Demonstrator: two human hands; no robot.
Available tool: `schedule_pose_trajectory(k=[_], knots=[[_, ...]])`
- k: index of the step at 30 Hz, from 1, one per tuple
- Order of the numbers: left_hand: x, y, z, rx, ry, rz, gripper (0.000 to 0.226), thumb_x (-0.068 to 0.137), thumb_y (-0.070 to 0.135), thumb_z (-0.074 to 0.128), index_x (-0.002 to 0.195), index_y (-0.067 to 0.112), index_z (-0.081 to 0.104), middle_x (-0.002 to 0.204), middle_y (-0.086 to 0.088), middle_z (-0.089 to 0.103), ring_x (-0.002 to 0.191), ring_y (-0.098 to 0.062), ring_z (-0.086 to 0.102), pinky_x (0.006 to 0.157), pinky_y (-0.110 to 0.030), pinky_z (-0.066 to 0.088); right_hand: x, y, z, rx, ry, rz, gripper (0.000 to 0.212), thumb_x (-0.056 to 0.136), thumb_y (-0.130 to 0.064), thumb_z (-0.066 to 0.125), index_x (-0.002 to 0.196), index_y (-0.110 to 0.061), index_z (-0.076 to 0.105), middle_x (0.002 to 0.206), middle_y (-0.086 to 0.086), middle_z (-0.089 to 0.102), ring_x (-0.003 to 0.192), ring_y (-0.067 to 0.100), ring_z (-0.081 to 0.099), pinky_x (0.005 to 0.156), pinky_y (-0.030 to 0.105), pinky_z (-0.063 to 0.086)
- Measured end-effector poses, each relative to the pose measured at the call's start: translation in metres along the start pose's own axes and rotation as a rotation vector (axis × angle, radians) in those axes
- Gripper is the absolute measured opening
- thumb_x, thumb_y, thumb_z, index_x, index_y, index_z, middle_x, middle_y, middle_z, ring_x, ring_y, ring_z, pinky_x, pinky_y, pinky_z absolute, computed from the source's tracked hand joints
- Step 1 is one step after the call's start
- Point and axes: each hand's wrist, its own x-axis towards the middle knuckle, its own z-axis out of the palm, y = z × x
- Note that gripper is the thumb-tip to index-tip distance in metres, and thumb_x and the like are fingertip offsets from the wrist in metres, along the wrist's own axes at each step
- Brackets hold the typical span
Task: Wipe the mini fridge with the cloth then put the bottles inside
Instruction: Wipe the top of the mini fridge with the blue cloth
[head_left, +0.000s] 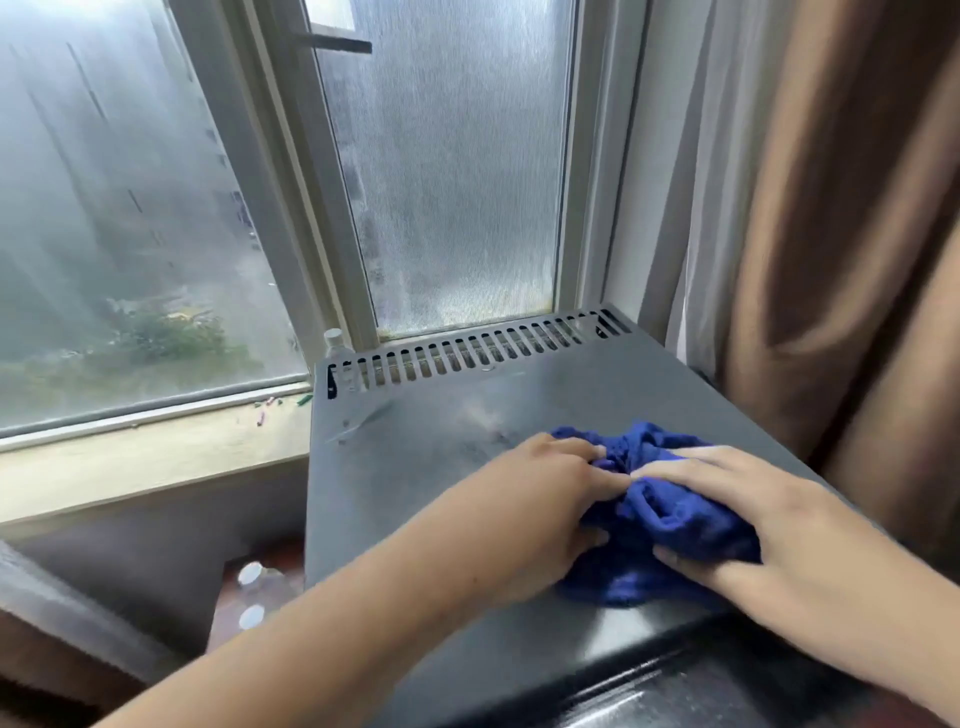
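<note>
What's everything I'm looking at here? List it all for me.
mini fridge: one, dark grey, slotted vent at its back, below the window
cloth: one, blue, bunched on the fridge top
bottles: two white caps visible, low down left of the fridge
third cap: one, whitish, behind the fridge's back left corner
window: one, pale frame, misted glass
windowsill: one, cream, small coloured bits on it
sheer curtain: one, white, right of the window
brown curtain: one, far right
left hand: grips the cloth's left side
right hand: grips the cloth's right side
</note>
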Motion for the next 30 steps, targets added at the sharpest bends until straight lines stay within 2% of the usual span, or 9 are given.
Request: schedule_pose_trajectory(k=[4,8,12,16,19,20,22,26,30], knots=[[0.052,-0.045,0.005,-0.031,-0.022,-0.062,0.041,0.093,0.014,0.065,0.134,0.02,0.063,0.137,-0.005,0.064,0.13,-0.028,0.052,0.107,-0.033,0.036,0.063,0.017,-0.012,-0.068,0.02,0.08,0.05,0.083,-0.034,0.081,0.128,-0.044,0.063,0.131,-0.018,0.065,0.122,0.006,0.06,0.098,0.012,0.036],[0.078,-0.092,-0.005,-0.017,0.024,-0.217,0.019,0.091,0.014,0.061,0.109,0.017,0.069,0.121,-0.005,0.071,0.115,-0.033,0.062,0.092,-0.036,0.048,0.14,0.011,-0.011,-0.175,-0.131,0.173,0.056,0.094,-0.04,0.067,0.147,-0.04,0.047,0.15,-0.005,0.052,0.134,0.022,0.051,0.107,0.029,0.039],[0.052,-0.127,-0.023,0.005,0.046,-0.308,0.035,0.092,0.013,0.059,0.123,0.026,0.069,0.131,0.004,0.069,0.118,-0.028,0.062,0.097,-0.036,0.048,0.188,-0.01,0.014,-0.174,-0.179,0.096,0.059,0.095,-0.041,0.064,0.15,-0.038,0.041,0.153,0.0,0.048,0.138,0.026,0.048,0.114,0.038,0.039],[-0.02,-0.132,-0.033,0.005,0.133,-0.423,0.036,0.089,0.01,0.065,0.118,0.031,0.071,0.126,0.012,0.07,0.117,-0.02,0.062,0.096,-0.027,0.046,0.2,-0.05,0.045,-0.11,-0.23,-0.094,0.055,0.093,-0.039,0.067,0.144,-0.035,0.049,0.146,-0.001,0.053,0.135,0.024,0.049,0.112,0.033,0.039],[-0.097,-0.107,-0.039,0.001,0.233,-0.42,0.053,0.084,0.019,0.07,0.122,0.056,0.063,0.125,0.046,0.058,0.115,-0.004,0.057,0.092,0.003,0.03,0.174,-0.087,0.069,-0.016,-0.291,-0.249,0.059,0.093,-0.041,0.067,0.148,-0.038,0.045,0.152,-0.006,0.045,0.143,0.019,0.04,0.121,0.035,0.031],[-0.118,-0.097,-0.039,0.019,0.251,-0.428,0.062,0.081,0.027,0.069,0.124,0.069,0.052,0.119,0.06,0.046,0.115,-0.003,0.055,0.09,0.006,0.028,0.162,-0.097,0.075,0.007,-0.316,-0.296,0.06,0.093,-0.042,0.066,0.148,-0.039,0.043,0.153,-0.008,0.043,0.145,0.017,0.037,0.122,0.036,0.03],[-0.146,-0.084,-0.04,0.077,0.286,-0.447,0.074,0.074,0.041,0.062,0.126,0.084,0.032,0.114,0.066,0.032,0.117,-0.003,0.053,0.089,0.004,0.03,0.145,-0.11,0.083,0.009,-0.366,-0.357,0.059,0.095,-0.043,0.064,0.148,-0.041,0.04,0.153,-0.007,0.04,0.145,0.017,0.035,0.122,0.038,0.031],[-0.155,-0.089,-0.033,-0.013,0.295,-0.546,0.057,0.08,0.029,0.062,0.123,0.064,0.049,0.118,0.063,0.04,0.119,0.003,0.052,0.09,0.009,0.027,0.161,-0.125,0.098,-0.017,-0.325,-0.4,0.055,0.094,-0.041,0.065,0.145,-0.036,0.045,0.145,-0.001,0.047,0.138,0.022,0.042,0.117,0.041,0.037],[-0.126,-0.134,-0.04,-0.06,0.351,-0.673,0.045,0.086,0.001,0.064,0.115,0.035,0.073,0.124,0.03,0.062,0.111,-0.006,0.06,0.08,0.009,0.03,0.213,-0.128,0.125,-0.002,-0.222,-0.297,0.057,0.092,-0.039,0.066,0.146,-0.033,0.046,0.147,0.003,0.049,0.14,0.028,0.043,0.115,0.048,0.04]])
